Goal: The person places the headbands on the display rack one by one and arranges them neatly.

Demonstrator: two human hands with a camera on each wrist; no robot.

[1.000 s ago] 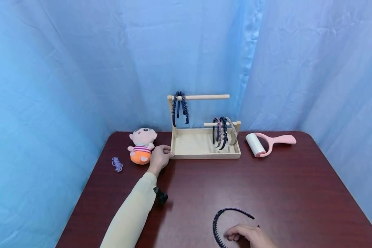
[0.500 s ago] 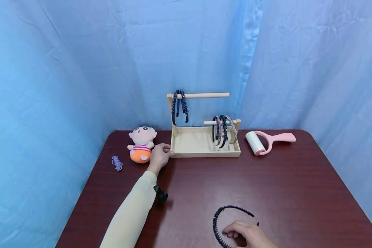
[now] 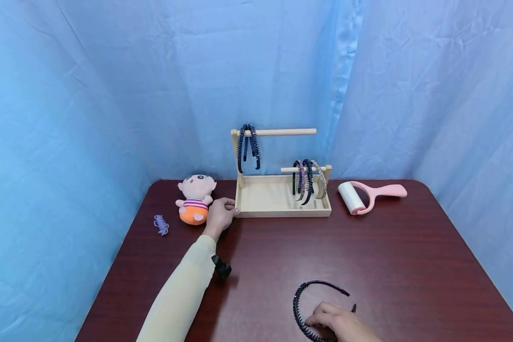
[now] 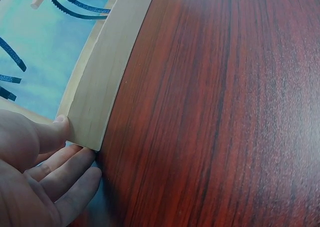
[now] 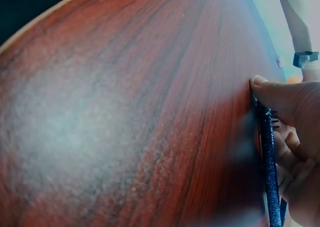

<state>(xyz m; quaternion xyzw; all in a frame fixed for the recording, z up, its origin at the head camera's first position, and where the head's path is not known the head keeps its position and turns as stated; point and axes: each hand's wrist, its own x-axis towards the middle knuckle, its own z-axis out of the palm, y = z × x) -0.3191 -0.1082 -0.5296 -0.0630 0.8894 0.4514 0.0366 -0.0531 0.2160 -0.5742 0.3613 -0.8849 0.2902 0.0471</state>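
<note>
My left hand (image 3: 220,217) holds the front left corner of a pale wooden headband stand (image 3: 265,213). In the left wrist view the thumb lies on the tray's rim (image 4: 100,77), with the fingers (image 4: 75,174) against its outer end. Near the front of the table, my right hand (image 3: 339,320) grips a black toothed headband (image 3: 298,304). In the right wrist view the thumb (image 5: 275,92) presses on the glossy band (image 5: 269,162) and the other fingers are partly hidden behind it. Dark headbands (image 3: 255,147) hang at the left of the stand's upper bar (image 3: 286,132).
Several headbands (image 3: 308,185) hang on the lower bar (image 3: 287,169). A plush doll (image 3: 195,199) lies close beside my left hand, with a purple cord bundle (image 3: 161,225) farther left. A pink-handled lint roller (image 3: 372,194) lies right of the stand. Blue curtains (image 3: 282,61) surround the dark wooden table (image 3: 410,266).
The black headband in my right hand has risen slightly in the head view, and the hand has shifted a little leftward. My left hand stays at the stand's corner.
</note>
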